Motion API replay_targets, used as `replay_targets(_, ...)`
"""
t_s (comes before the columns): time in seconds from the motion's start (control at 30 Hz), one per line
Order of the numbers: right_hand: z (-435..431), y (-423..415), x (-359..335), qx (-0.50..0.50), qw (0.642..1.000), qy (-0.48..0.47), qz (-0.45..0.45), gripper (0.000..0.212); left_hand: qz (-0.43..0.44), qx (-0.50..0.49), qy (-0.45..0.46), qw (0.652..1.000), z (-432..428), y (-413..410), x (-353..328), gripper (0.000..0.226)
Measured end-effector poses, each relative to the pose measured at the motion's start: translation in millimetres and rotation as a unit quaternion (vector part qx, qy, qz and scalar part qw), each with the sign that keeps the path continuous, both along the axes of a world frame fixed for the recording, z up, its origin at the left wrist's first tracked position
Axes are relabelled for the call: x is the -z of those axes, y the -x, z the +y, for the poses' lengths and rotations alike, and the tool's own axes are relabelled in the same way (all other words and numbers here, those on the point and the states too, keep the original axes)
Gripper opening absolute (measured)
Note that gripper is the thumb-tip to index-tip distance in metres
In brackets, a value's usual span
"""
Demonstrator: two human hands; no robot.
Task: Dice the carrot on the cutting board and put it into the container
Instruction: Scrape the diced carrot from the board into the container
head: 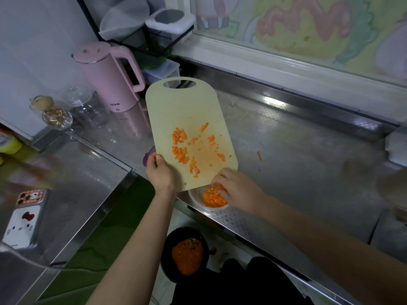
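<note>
Dim, soft picture; glare on steel counter (pixel 275 133), edges blurred and warped

The cutting board (pixel 189 111) covers the container (pixel 195 200) at its 12 o'clock rim; my right hand (pixel 237 188) hides its 3 o'clock side.

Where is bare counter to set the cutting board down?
Right of the cutting board, the steel counter is bare up to the window ledge, save one stray carrot piece. Left is crowded: pink kettle, glass jars, purple lid. The container takes the front edge.

Steel counter (pixel 286 150): container (pixel 193 198), pink kettle (pixel 110 80), carrot piece (pixel 259 155)
</note>
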State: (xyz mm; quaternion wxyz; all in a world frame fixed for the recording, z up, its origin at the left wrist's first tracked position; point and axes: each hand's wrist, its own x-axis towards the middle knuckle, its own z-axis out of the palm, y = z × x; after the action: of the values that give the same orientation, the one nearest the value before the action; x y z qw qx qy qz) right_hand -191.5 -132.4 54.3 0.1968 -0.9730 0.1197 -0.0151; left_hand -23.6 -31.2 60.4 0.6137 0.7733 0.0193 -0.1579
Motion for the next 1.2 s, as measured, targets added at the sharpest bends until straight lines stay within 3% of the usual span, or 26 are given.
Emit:
replay_targets(0.2,-12,-12,-17,0.041,0.997,-0.031,-0.057,0.047,-0.015,0.002,0.003,1.0,2,7,-3,0.022)
replay_targets(0.33,-29,-31,-19,0.133,0.981,-0.065,-0.121,0.058,-0.012,0.01,0.007,1.0,3,15,-3,0.022)
replay_targets(0.53,-39,-58,-10,0.217,0.968,-0.093,-0.089,0.071,-0.02,0.037,0.029,0.999,4,31,-3,0.024)
replay_targets(0.67,-21,-78,-17,0.16,0.977,-0.103,-0.098,0.068,-0.013,0.041,0.039,0.998,0,33,-1,0.024)
replay_targets(0.8,-8,-88,-19,0.055,0.994,-0.023,-0.091,0.058,-0.021,0.05,0.048,0.997,-1,34,-1,0.024)
replay_targets(1.03,-10,-62,3,-0.081,0.99,0.07,-0.093,0.047,-0.014,0.051,0.036,0.998,-3,20,1,0.027)
replay_targets(1.13,-15,-51,2,-0.101,0.991,0.055,-0.073,0.045,-0.008,0.048,0.02,0.999,-3,14,3,0.027)
replay_targets(1.2,-27,-48,-7,-0.053,0.992,0.054,-0.101,0.047,-0.007,0.049,0.014,0.999,-3,13,3,0.027)
